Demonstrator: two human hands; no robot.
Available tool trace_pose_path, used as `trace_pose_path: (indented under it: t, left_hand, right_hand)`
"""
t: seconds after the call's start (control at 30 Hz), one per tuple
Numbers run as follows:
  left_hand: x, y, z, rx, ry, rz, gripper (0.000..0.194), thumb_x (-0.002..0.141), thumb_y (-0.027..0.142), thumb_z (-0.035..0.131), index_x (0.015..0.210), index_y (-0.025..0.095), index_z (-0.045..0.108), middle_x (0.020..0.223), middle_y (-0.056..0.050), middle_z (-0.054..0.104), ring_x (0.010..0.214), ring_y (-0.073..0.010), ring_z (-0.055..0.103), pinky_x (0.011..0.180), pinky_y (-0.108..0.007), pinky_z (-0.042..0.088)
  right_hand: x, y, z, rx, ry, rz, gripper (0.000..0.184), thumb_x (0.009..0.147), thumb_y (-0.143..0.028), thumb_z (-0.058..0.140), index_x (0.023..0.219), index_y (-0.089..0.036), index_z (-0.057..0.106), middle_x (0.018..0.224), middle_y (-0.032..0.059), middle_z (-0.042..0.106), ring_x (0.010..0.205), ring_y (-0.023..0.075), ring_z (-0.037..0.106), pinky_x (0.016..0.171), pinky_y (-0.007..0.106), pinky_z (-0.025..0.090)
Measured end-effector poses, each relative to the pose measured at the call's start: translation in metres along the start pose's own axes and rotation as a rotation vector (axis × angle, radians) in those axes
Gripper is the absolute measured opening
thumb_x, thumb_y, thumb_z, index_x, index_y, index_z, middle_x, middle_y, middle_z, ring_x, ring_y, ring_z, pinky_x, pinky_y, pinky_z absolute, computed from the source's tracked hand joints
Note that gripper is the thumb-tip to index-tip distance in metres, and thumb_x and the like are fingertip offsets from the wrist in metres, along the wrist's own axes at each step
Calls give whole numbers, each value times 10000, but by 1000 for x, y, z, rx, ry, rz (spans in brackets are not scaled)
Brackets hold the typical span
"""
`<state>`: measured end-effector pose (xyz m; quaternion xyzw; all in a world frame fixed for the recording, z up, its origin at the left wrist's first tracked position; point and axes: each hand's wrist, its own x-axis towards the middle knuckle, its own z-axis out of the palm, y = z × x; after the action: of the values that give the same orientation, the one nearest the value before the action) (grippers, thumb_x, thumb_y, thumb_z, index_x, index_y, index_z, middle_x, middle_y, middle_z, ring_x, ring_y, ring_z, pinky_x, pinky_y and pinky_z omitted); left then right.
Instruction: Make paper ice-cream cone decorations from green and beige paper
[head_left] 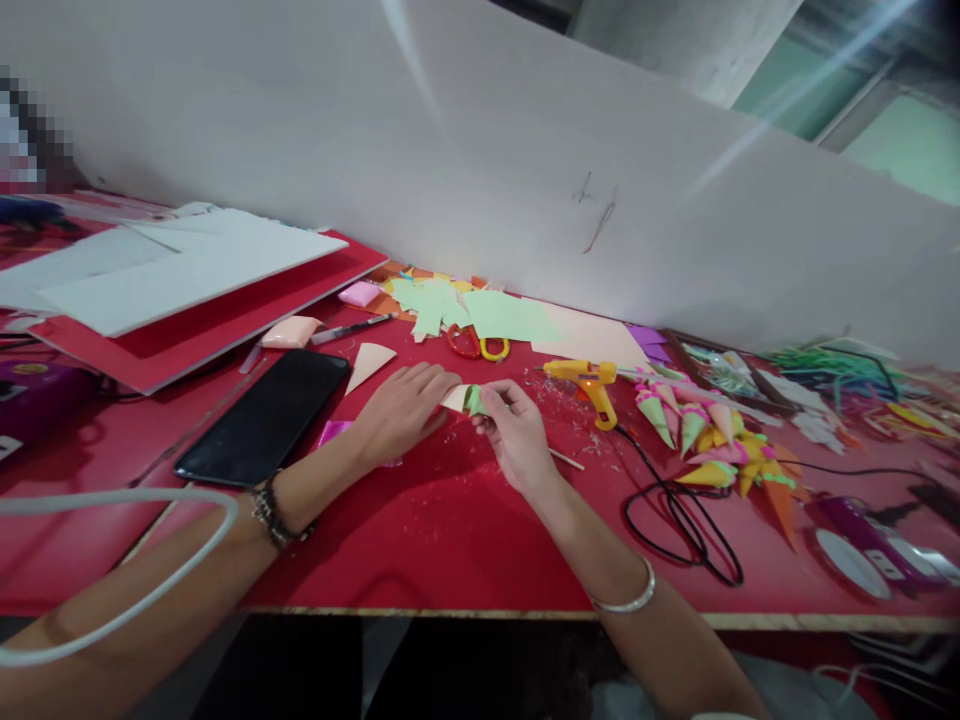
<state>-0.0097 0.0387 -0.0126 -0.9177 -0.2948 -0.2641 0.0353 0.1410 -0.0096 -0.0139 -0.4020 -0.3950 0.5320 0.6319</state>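
My left hand (pixel 405 405) has its fingers closed around a small cream paper cone (pixel 454 398), its palm turned down over the table. A crinkled light-green piece (pixel 475 402), apparently paper, meets the cone's wide end, and my right hand (pixel 514 428) pinches it between thumb and fingers. Both hands are close together above the red tabletop (pixel 450 540). Behind my left hand lies a flat cream paper wedge (pixel 370 364). Under my left wrist a shiny pink packet (pixel 334 431) is partly covered. A thin stick (pixel 566 459) rests just right of my right hand.
Left of my hands lies a black phone (pixel 266 415). Scissors (pixel 478 345) and green paper sheets (pixel 502 315) are at the back. On the right are a yellow glue gun (pixel 592 385), its black cord (pixel 686 535) and several finished paper cones (pixel 709 440). White boards (pixel 195 270) overhang at left.
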Motion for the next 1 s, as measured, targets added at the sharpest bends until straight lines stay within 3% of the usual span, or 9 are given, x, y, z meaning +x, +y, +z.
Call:
trace_pose_path:
  t: [0.63, 0.8, 1.0]
  left_hand:
    - [3, 9, -10, 222, -77, 88, 226, 852, 162, 299, 1006, 116, 457, 871, -99, 534, 809, -203, 500, 681, -306, 362]
    - [3, 12, -10, 283, -130, 50, 223, 848, 138, 285, 1002, 111, 445, 888, -99, 533, 805, -206, 505, 657, -302, 381]
    - [4, 14, -11, 274, -208, -37, 205, 847, 151, 266, 971, 124, 427, 835, -81, 531, 703, -194, 520, 511, -270, 368]
  right_hand:
    - [-1, 5, 2, -72, 87, -62, 163, 712, -342, 557, 745, -201, 481, 664, -48, 509, 531, 59, 508, 470, 174, 418]
    - [-2, 5, 3, -107, 89, -68, 168, 699, -343, 568, 727, -203, 480, 658, -50, 497, 520, 58, 502, 457, 178, 414]
    - [-3, 5, 3, -166, 68, -99, 145, 709, -324, 564, 721, -201, 488, 586, -55, 498, 493, 56, 484, 414, 162, 370]
